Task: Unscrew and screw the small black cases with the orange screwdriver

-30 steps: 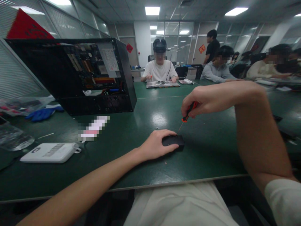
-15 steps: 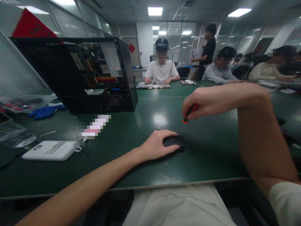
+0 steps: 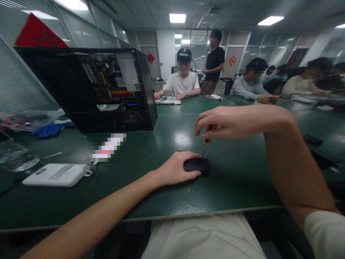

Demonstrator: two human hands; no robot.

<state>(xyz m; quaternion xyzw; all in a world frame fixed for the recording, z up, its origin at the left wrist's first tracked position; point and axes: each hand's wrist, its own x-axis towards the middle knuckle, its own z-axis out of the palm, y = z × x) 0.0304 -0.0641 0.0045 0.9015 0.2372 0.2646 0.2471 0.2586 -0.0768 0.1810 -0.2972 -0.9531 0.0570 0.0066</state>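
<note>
A small black object, shaped like a computer mouse point(image 3: 198, 165), lies on the green table point(image 3: 231, 190). My left hand point(image 3: 179, 168) grips it from the left, thumb on the near side and fingers on the far side. Above it, my right hand point(image 3: 215, 122) holds a red and black screwdriver point(image 3: 207, 140) with its fingers around the handle. The thin shaft points down and its tip meets the far edge of the black object; the exact contact point is too small to tell.
An open black computer case point(image 3: 113, 120) stands at the back left. Nearer are a blue glove point(image 3: 51, 130), a white power bank point(image 3: 58, 175) and a clear container point(image 3: 17, 154). Across the table sits a person in a white shirt point(image 3: 182, 84); others sit at the right.
My right hand and the screwdriver have shifted left, and the screwdriver is more upright. The fingers look looser on its handle. The standing person in the background has moved left.
</note>
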